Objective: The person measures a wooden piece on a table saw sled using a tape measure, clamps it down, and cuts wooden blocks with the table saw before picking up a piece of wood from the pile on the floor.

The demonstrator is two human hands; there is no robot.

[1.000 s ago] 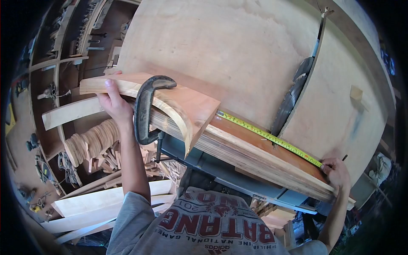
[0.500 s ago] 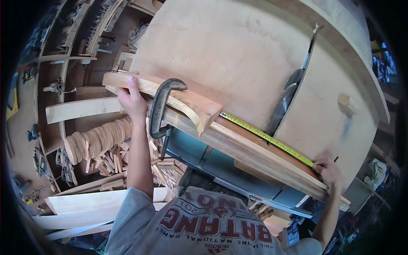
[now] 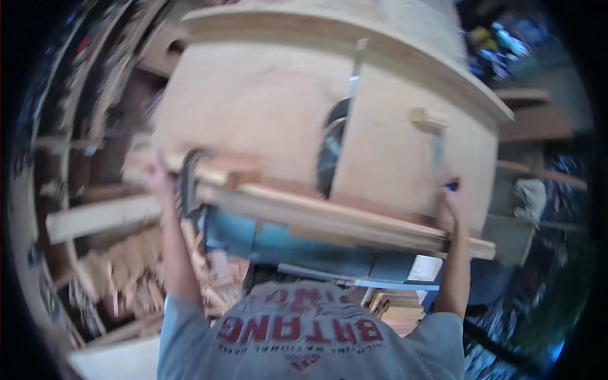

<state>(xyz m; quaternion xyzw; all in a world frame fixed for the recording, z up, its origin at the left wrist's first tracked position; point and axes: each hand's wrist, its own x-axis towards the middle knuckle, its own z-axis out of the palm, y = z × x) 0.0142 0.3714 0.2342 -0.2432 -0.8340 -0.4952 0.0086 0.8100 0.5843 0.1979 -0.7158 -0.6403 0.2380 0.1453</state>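
My left hand (image 3: 158,176) is closed around the left end of a wooden block (image 3: 244,172), beside a dark C-clamp (image 3: 186,183). The clamp holds this block against a long wooden fence (image 3: 329,218) along the near edge of the saw table. Over the fence's right part, my right hand (image 3: 448,199) is closed on a small dark-blue item, seemingly the tape measure (image 3: 452,184); motion blurs it. A circular saw blade (image 3: 330,155) stands up through the pale plywood tabletop (image 3: 272,101), beyond the fence.
A small wood block (image 3: 428,118) sits on the right of the tabletop. A curved wooden rail (image 3: 285,24) borders the far side. Wood offcuts (image 3: 130,266) are piled at lower left, under a pale plank (image 3: 104,216). Shelves line the left.
The yellow tape blade no longer stretches along the fence. My right hand has come up off the fence's right end. My left hand keeps its place by the clamp while the view has swung.
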